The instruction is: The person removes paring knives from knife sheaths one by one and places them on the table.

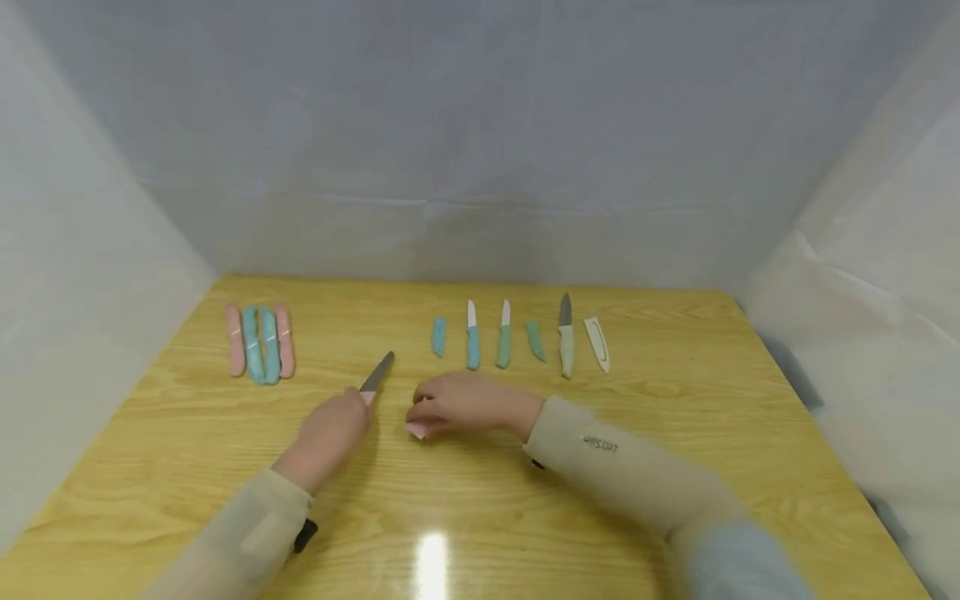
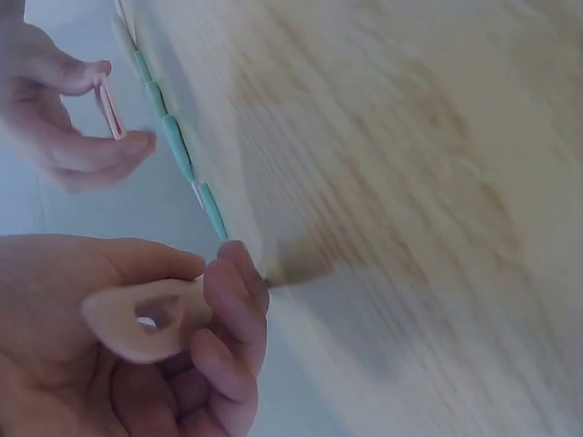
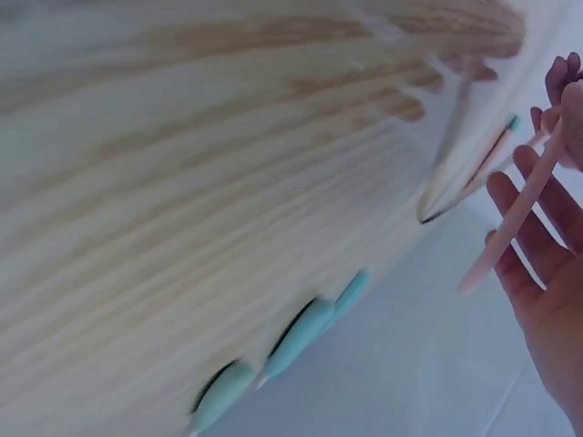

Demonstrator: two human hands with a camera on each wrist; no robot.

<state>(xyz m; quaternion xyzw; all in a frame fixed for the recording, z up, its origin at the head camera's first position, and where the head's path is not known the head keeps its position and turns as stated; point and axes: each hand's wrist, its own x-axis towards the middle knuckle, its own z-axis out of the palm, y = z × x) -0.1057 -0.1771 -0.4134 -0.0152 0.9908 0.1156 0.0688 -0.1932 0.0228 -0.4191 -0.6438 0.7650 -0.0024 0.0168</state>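
Note:
My left hand (image 1: pixel 333 429) grips a knife by its pale pink handle (image 2: pixel 132 332), which has a hole near its end. Its grey blade (image 1: pixel 377 373) points away and to the right, over the table. Just to the right, my right hand (image 1: pixel 476 402) pinches a narrow pink sheath (image 2: pixel 110 107) between thumb and fingers. That sheath's open slot shows in the left wrist view. In the right wrist view, the sheath (image 3: pixel 519 214) lies across the fingers. Knife and sheath are apart.
Beyond the right hand lie a blue sheath (image 1: pixel 438 337), blue knife (image 1: pixel 473 346), green knife (image 1: pixel 504 346), green sheath (image 1: pixel 536 342), cream-handled knife (image 1: pixel 566 350) and white sheath (image 1: pixel 597 343). Several pink and blue sheathed knives (image 1: pixel 253 346) lie at the left of the wooden table (image 1: pixel 480 517).

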